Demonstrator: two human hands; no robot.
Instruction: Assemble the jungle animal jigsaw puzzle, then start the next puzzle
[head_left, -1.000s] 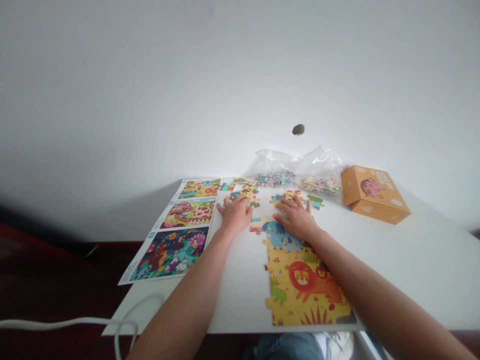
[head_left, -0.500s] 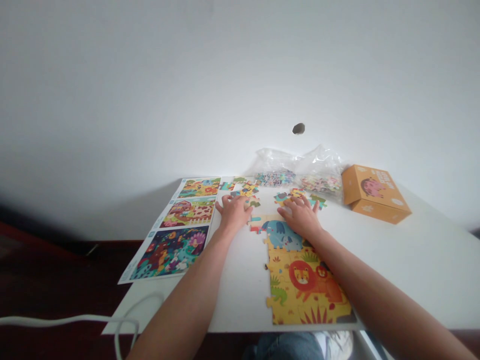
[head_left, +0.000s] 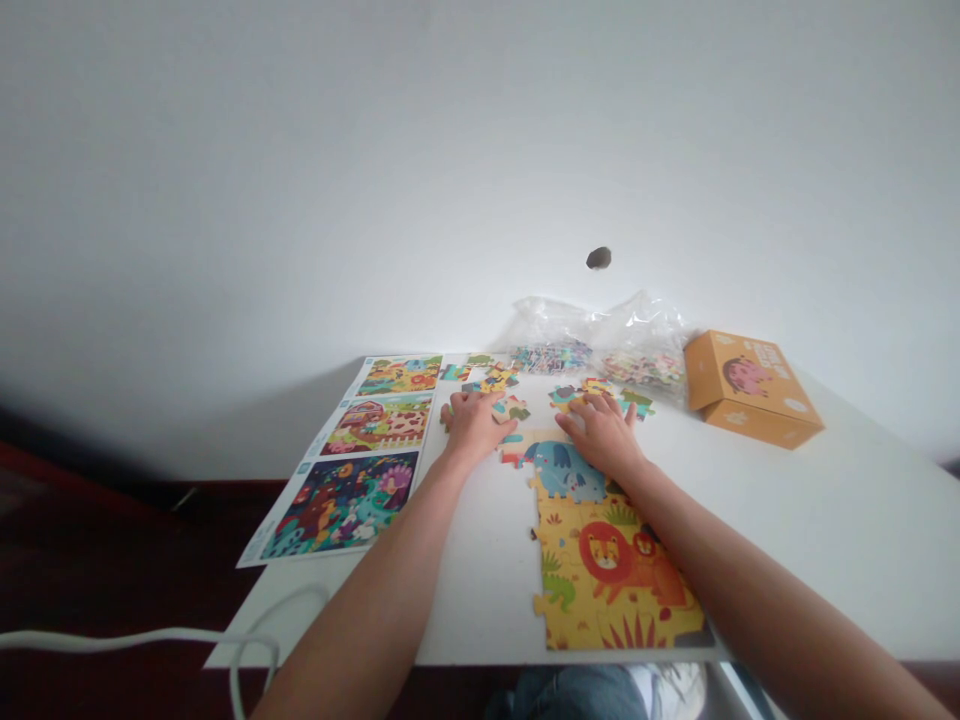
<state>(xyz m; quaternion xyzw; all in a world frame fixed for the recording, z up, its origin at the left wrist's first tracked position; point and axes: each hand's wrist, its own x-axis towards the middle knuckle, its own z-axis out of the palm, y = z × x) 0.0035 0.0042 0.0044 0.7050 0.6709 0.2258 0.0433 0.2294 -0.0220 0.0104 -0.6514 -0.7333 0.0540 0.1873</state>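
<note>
Yellow puzzle section [head_left: 566, 515] joined | loose pieces [head_left: 501, 379] unjoined | left hand [head_left: 472, 430] over pieces, grip unclear | right hand [head_left: 606, 436] open, spread

You can't read any word or number here — the white lettering on the orange box [head_left: 780, 385] is too blurred for you, and the marks along the printed sheet's [head_left: 289, 500] margin are too small.

Probably a home: white table [head_left: 757, 520], plain wall [head_left: 465, 180], children's jigsaw [head_left: 615, 560].
</note>
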